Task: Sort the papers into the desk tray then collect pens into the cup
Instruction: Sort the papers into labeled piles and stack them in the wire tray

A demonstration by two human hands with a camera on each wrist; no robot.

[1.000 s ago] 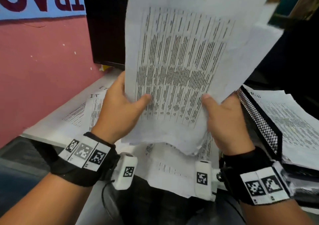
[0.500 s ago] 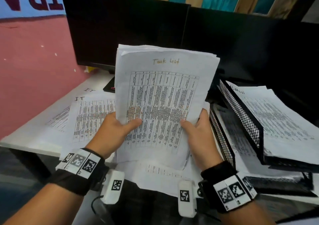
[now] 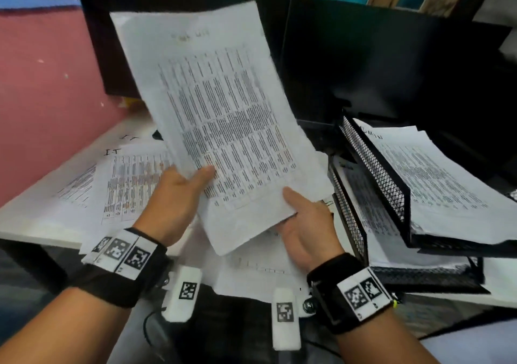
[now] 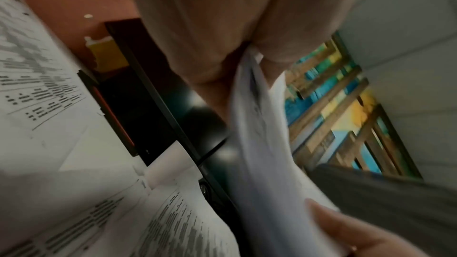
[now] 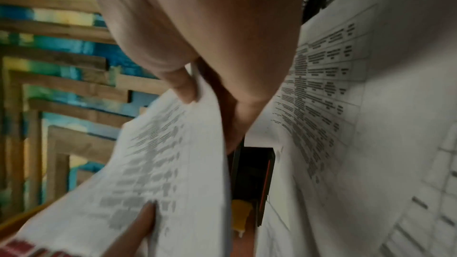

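**Papers swing toward the tray**

Papers (image 3: 212,117) that stood square and upright half a second ago now lean, top edge tipped toward 11 o'clock and bottom corner swung toward 5 o'clock, nearer the desk tray (image 3: 372,173). My reading: the squaring-up is over and the sheaf is being turned for filing.

Left hand (image 3: 173,198) pinches the sheaf's lower left edge, thumb on the printed face, fingers hidden behind. Right hand (image 3: 305,224) pinches the lower right corner likewise, thumb on top; the right wrist view shows fingers curled under the sheets.

Tray sits at 3 o'clock of the sheaf: black wire mesh, stiff and angular, in stacked tiers. Its upper tier already carries a pile of printed sheets (image 3: 430,173), and more lie in the tier below.

Held sheets are thin, white, slightly rumpled at the bottom edge, printed with a dense table; they bow softly rather than stand rigid. Loose papers (image 3: 128,184) lie flat on the white desk (image 3: 33,218) at 9 o'clock, unsorted. No pens or cup show.
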